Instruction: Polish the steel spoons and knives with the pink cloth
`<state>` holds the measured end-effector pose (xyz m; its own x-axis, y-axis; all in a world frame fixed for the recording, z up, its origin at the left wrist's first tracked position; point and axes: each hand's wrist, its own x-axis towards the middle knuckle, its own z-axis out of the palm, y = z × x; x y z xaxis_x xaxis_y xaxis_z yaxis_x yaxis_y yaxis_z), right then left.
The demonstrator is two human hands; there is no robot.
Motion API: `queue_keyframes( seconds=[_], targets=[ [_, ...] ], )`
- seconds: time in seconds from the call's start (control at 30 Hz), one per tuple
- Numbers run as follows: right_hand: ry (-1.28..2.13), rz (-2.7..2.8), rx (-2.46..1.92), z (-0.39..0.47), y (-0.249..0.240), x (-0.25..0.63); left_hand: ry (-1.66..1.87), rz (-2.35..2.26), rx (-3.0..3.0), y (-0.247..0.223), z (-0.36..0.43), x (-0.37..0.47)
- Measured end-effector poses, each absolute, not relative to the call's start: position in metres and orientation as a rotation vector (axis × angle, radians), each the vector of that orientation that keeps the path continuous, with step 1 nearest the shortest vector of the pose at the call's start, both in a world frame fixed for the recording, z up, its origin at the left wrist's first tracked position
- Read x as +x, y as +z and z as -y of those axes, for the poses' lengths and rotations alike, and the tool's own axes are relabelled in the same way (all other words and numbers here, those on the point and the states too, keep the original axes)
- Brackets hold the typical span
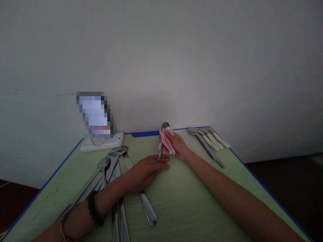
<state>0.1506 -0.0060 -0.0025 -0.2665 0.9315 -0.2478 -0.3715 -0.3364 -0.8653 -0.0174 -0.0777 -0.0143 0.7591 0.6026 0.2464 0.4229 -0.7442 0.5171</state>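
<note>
A metal spoon point(165, 125) is held above the table, its bowl pointing away from me. The fingers of my left hand point(146, 170) are closed around the lower end of its handle. In my right hand point(178, 145) is a pink cloth point(167, 143), folded around the spoon just below the bowl. Under and beside my left forearm lies a loose pile of metal cutlery point(104, 164), partly hidden by the arm. One knife point(148, 208) sticks out from beneath my left hand toward me.
At the back right lie several spoons and forks point(209, 137), some with white handles. A phone point(96, 114) with a blurred screen leans on a white stand point(103, 143) at the back left. The green table point(181, 198) has a blue edge and meets a plain wall point(161, 60).
</note>
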Motion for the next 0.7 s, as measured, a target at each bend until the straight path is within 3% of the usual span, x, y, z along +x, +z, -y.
queue_keyframes(
  seconds=[0.7],
  targets=[
    [1.769,1.002,-0.924,0.0042,-0.0103,0.1507,0.524,-0.821,2.534,-0.0115,0.0791,-0.0153]
  ],
)
